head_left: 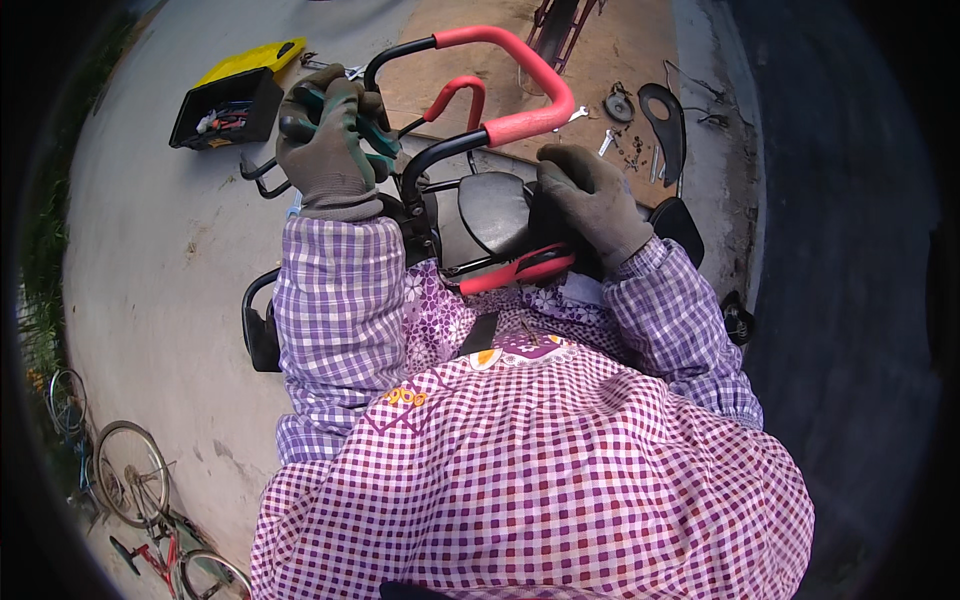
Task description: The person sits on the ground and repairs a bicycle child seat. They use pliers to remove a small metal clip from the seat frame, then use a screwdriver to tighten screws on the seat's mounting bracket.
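Note:
In front of my lap stands a black tubular metal frame [432,160] with red foam-padded bars [545,85]. A smooth grey rounded plate [492,215] sits within it. My left hand [332,140], in a grey and dark-green work glove, is raised beside the left upright with its fingers curled; what they hold, if anything, I cannot make out. A silver metal tip [355,72] shows by those fingers. My gloved right hand [595,200] is closed at the right of the plate, against a black part [550,225]; its fingertips are hidden. A lower red padded bar [520,270] crosses near my apron.
A black toolbox [230,110] with a yellow lid stands at the far left. On the brown board [600,60] ahead lie wrenches [606,142], small hardware, a round metal part [619,102] and a black chain-guard-shaped piece [662,125]. Bicycles [132,475] are at lower left.

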### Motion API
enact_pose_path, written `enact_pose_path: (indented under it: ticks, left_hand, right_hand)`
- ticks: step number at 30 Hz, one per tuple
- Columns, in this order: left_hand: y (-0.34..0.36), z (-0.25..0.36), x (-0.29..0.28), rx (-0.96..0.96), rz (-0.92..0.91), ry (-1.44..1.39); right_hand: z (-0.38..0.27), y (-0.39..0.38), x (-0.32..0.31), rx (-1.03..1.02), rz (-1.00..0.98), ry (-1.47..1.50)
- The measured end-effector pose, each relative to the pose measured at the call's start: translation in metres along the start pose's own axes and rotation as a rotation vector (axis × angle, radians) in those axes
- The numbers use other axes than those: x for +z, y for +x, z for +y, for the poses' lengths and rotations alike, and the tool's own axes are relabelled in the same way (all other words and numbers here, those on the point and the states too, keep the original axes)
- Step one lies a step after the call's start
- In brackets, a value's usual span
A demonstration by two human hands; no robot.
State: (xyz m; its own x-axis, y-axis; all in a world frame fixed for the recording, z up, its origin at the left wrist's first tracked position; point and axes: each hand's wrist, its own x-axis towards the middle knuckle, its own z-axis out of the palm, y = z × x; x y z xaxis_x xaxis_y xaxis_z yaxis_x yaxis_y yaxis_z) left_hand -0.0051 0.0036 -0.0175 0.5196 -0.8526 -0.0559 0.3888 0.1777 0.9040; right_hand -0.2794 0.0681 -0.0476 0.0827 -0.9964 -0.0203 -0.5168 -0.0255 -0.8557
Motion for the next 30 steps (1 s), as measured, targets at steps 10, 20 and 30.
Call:
enact_pose_path:
  ticks: [10,20,30]
  left_hand:
    - [0.01,0.018,-0.004,-0.04,0.095,-0.018]
    - [0.021,0.027,-0.009,0.013,0.124,-0.074]
    - [0.016,0.05,-0.022,0.253,0.3,-0.256]
  right_hand:
    - [-0.033,-0.027,-0.001,-0.048,-0.3,-0.271]
    - [-0.03,-0.015,-0.022,0.084,-0.351,-0.154]
    - [-0.04,-0.011,-0.034,0.163,-0.379,-0.005]
